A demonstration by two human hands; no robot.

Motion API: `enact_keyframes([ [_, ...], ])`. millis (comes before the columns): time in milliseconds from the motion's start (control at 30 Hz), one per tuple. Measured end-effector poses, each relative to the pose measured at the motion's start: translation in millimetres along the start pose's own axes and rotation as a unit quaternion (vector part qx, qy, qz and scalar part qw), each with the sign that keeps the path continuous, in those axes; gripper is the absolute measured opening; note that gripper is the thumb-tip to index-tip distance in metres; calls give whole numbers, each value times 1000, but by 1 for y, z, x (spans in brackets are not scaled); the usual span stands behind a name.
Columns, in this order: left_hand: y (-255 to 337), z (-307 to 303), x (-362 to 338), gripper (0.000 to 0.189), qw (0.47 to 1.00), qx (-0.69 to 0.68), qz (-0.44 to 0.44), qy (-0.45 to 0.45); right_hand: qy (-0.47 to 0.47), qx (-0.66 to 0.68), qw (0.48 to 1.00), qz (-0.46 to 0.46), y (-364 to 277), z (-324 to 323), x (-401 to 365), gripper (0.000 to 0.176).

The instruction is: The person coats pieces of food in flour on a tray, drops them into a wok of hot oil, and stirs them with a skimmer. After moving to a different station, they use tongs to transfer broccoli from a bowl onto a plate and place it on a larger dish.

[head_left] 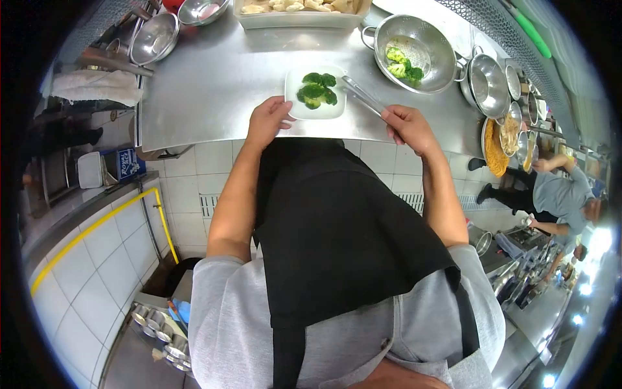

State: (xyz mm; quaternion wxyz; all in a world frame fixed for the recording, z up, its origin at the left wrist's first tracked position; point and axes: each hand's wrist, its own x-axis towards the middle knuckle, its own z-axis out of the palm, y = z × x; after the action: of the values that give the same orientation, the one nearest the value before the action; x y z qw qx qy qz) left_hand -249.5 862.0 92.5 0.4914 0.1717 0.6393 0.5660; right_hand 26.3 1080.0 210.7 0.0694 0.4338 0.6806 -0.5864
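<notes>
A square white plate (295,81) rests near the front edge of the steel table, with several broccoli florets (317,90) in its middle. My left hand (269,120) grips the plate's left edge, the fingers at its rim. In my right hand (409,128) I hold metal tongs (364,95), whose tips point left toward the plate's right rim. Nothing shows between the tips. Behind the tongs, to the right, stands a perforated steel colander (442,48) with a few more broccoli pieces (403,65) inside.
A tray (304,19) of pale food pieces sits at the back of the steel table (214,84). Metal bowls (154,39) stand at the back left. More bowls (489,84) line the right, one with orange-yellow food (495,152). Another person (560,194) works farther right.
</notes>
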Motion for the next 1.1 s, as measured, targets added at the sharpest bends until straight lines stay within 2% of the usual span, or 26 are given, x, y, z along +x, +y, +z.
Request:
enact_keyframes([
  [33,1,1,-1,37,1000,-2,0,-2,2,-1,1000,1,-8,5,-4,26],
  [67,2,1,-2,37,1000,-1,-2,-1,102,-164,975,-113,-23,16,-10,26],
  [100,3,2,-2,37,1000,1,-4,1,197,-320,900,-221,-31,25,-12,26],
  [233,1,0,-2,37,1000,-8,0,-10,223,-395,870,-196,-25,33,14,28],
  [300,-2,-2,0,37,1000,-10,6,-20,170,-223,946,-162,-10,16,25,31],
  [333,-4,-3,-1,37,1000,-13,6,-19,169,-226,946,-162,-8,10,21,31],
  [367,-5,-3,-2,37,1000,-11,8,-16,121,-85,984,-104,-9,4,14,30],
  [400,-5,-2,-1,37,1000,-10,12,-14,72,58,995,-43,-10,-1,7,30],
  [433,-3,-1,0,37,1000,-13,14,-16,75,55,995,-43,-8,-4,2,30],
  [500,-1,-1,-3,40,1000,16,11,-13,70,162,984,-27,-1,-8,-8,26],
  [600,1,-1,-3,42,1000,16,13,-15,68,233,970,-32,6,-11,-16,26],
  [733,-1,-2,1,44,999,28,19,-26,74,244,966,-41,3,-7,-21,26],
  [833,0,-2,-1,44,999,17,11,-28,115,177,976,-54,3,3,-15,28],
  [900,2,-1,-2,45,999,21,11,-24,154,75,984,-52,4,9,-10,31],
  [933,1,-1,-2,45,999,22,10,-23,153,77,984,-52,6,18,-6,31],
  [967,0,-1,-2,45,1000,19,13,-21,208,-53,968,-130,8,29,-1,32],
  [1000,0,0,-1,45,1000,17,15,-19,259,-181,927,-203,9,38,3,32],
  [1100,4,1,-2,45,999,25,12,-20,225,-255,921,-191,3,53,8,33],
])
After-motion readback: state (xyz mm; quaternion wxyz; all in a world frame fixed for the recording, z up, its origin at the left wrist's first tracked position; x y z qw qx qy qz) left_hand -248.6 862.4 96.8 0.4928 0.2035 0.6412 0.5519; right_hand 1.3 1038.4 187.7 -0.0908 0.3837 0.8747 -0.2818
